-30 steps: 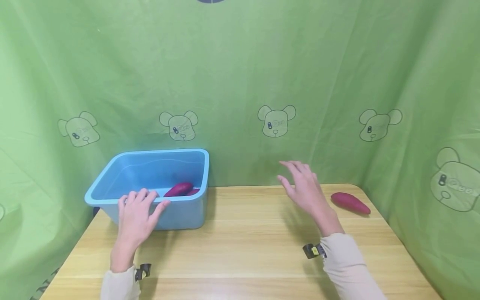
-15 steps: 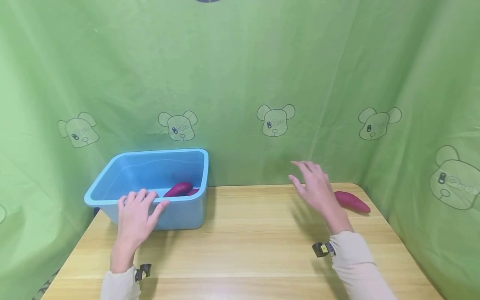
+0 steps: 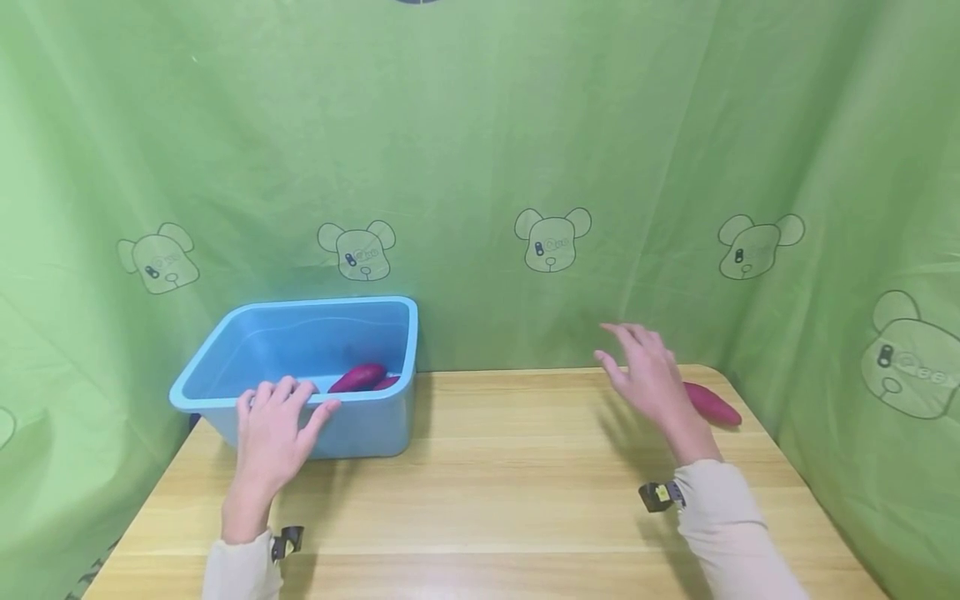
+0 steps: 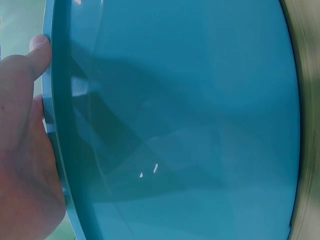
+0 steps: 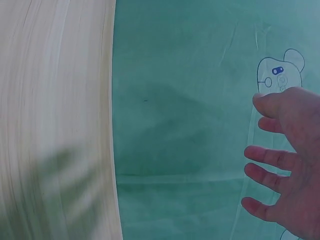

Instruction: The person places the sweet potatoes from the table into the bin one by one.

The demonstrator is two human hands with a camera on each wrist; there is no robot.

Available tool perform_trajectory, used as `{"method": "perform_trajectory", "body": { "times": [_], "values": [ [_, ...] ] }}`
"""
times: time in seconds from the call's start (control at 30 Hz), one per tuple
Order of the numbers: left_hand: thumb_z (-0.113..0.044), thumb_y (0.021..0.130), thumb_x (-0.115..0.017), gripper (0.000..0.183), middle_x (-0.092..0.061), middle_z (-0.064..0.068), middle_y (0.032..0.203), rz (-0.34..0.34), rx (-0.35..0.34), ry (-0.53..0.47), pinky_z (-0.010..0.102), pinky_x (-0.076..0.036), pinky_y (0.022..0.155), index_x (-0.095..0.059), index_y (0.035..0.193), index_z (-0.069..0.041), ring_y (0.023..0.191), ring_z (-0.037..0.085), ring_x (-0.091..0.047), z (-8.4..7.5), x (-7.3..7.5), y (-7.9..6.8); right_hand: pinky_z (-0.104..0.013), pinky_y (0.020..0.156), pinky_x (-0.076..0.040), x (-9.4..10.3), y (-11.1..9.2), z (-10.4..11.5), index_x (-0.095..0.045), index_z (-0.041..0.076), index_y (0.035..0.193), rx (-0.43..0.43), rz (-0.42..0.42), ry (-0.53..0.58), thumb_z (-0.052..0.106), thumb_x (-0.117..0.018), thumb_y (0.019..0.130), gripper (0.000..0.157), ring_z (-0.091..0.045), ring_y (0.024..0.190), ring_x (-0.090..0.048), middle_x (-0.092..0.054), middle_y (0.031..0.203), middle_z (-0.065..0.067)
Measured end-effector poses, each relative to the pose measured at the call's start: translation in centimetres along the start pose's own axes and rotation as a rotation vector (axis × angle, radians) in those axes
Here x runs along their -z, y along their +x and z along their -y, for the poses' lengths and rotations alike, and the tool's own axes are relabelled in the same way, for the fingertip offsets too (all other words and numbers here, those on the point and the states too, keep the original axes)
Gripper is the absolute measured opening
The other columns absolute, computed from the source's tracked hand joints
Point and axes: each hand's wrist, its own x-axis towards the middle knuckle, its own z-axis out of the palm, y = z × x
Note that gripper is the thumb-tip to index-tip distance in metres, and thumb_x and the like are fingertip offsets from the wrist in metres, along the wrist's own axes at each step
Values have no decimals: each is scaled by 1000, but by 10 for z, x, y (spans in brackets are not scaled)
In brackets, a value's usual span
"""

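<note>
My left hand point(image 3: 272, 437) grips the near rim of a blue plastic tub point(image 3: 315, 310), fingers over the edge and thumb along it. In the left wrist view, that thumb point(image 4: 40, 50) lies at the rim beside the tub's smooth outer wall point(image 4: 190, 125). Inside the tub, toward its right end, lies a purple-red sweet potato point(image 3: 358, 378), with part of a second one point(image 3: 387, 383) beside it. Over the right part of the table, my right hand point(image 3: 651, 379) hovers with fingers spread and nothing in it. It partly covers another sweet potato point(image 3: 712, 405) lying near the table's right edge.
The light wooden table point(image 3: 480, 500) carries the tub at its left. A green curtain point(image 3: 465, 150) printed with bear heads hangs close behind the table and along both sides. The right wrist view shows the table's far edge against it.
My right hand has moved to the right, now overlapping the left end of the sweet potato on the table. The left hand and tub have stayed put.
</note>
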Motion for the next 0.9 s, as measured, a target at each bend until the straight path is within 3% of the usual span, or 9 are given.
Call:
{"method": "perform_trajectory", "body": {
  "times": [0.9],
  "values": [
    [-53, 99, -60, 41, -64, 14, 107, 12, 10, 13, 61, -29, 96, -63, 97, -12, 103, 39, -51, 0, 0, 1, -80, 99, -26, 8, -12, -42, -45, 7, 152, -86, 43, -18, 34, -59, 104, 56, -56, 134, -36, -40, 150, -32]
  ]
}}
